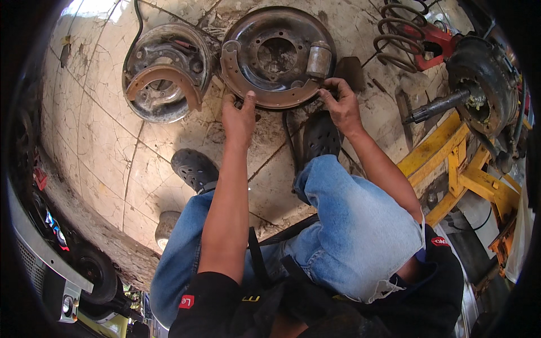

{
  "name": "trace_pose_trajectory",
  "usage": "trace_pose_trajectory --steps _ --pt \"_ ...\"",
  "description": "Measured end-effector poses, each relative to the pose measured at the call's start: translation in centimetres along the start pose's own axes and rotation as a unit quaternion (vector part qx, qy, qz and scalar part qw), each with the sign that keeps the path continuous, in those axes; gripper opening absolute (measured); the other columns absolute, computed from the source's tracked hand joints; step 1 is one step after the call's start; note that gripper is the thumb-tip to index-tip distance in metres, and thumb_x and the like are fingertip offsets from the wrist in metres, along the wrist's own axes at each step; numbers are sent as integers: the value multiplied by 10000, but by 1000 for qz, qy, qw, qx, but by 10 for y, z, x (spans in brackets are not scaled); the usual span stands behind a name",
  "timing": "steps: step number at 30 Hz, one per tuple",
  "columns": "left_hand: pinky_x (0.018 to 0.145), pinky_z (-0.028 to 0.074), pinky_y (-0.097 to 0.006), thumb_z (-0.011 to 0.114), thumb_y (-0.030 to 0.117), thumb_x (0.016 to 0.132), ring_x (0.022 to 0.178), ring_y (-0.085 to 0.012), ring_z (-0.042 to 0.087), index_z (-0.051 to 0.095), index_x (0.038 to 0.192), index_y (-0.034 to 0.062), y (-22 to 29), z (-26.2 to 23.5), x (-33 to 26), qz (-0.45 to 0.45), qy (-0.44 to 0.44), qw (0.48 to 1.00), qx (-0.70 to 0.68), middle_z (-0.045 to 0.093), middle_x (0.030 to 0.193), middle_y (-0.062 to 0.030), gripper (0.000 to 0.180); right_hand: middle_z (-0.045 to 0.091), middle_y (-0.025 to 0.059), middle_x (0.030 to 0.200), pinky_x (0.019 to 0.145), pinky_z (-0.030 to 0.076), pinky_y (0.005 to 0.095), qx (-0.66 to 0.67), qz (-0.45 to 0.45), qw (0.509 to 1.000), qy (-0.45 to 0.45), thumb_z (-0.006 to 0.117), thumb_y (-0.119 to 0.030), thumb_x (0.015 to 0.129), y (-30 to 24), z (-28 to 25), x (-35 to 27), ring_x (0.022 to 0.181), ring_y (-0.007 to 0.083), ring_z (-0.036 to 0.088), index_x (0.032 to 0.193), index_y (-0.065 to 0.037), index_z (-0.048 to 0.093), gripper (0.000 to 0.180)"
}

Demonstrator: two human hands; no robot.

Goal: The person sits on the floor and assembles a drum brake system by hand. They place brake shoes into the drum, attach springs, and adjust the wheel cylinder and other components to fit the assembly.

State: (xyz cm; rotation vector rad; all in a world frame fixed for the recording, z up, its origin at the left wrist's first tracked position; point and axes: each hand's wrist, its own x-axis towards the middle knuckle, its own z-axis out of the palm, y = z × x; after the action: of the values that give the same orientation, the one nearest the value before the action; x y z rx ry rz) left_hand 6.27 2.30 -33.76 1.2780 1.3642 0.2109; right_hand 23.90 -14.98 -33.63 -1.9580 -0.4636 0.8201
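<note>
Two bare hands meet a brown, curved metal brake shoe [269,97], which lies along the left and lower rim of a dark, round steel plate [248,27] on a cracked, pale tiled floor [98,96]. At the near rim, the left hand [239,115] has its thumb raised apart from the forefinger; its other fingers are tucked out of sight, so I cannot tell how firmly they grip. Opposite, the right hand [342,107] brings thumb and forefinger to the shoe's right end, the tips slightly parted; whether they pinch its edge is unclear. The step looks like settling the shoe against the plate. Judging from this, it would go best with even pressure from both sides, so that neither end tips up, and with fingertips outside the edge rather than under it. The dull silver metal cylinder [319,60] sits on the plate near the right hand and deserves care, since a sideways push might shift it. A matching plate [143,48] with a reddish-brown curved shoe [183,80] lies to the left.
</note>
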Motion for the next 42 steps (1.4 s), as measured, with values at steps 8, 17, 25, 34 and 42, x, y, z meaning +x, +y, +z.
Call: trace_pose_trajectory --steps 8,17,25,34,42 --pt "973 431 -390 840 280 741 1181 -298 494 336 1306 -78 -32 -16 -3 85 -84 991 58 499 1270 -225 837 113 158 1570 1138 243 537 -507 -172 836 -116 840 -295 695 -62 -10 18 1446 385 130 1524 -305 125 1095" --pt "976 446 -339 841 72 716 1188 -251 480 324 1262 -23 -22 -9 -4 17 -116 972 -201 483 1251 -179 758 78 112 1589 1149 243 564 -502 -189 829 -160 884 -463 549 -62 -7 53 1460 347 101 1505 -396 155 1204" --pt "970 458 -323 796 26 752 1141 -234 530 342 1314 -42 -17 -8 6 -21 -162 932 -325 496 1268 -159 726 258 153 1478 1016 361 599 -504 -210 829 -123 889 -487 496 -58 -9 56 1361 401 262 1404 -310 379 1056" --pt "925 485 -370 775 194 816 1123 -239 551 296 1404 -27 1 -9 30 -59 -127 928 -345 521 1251 -155 790 271 170 1350 1005 335 589 -468 -123 875 -8 852 -521 542 -58 23 23 1292 410 274 1291 -206 439 912" --pt "829 505 -346 737 357 851 995 -183 579 404 1311 -20 1 -1 43 -161 -125 960 -194 504 1304 -151 681 285 198 1374 1021 354 532 -389 -187 902 -31 872 -376 581 -47 12 28 1306 418 269 1303 -188 417 874"
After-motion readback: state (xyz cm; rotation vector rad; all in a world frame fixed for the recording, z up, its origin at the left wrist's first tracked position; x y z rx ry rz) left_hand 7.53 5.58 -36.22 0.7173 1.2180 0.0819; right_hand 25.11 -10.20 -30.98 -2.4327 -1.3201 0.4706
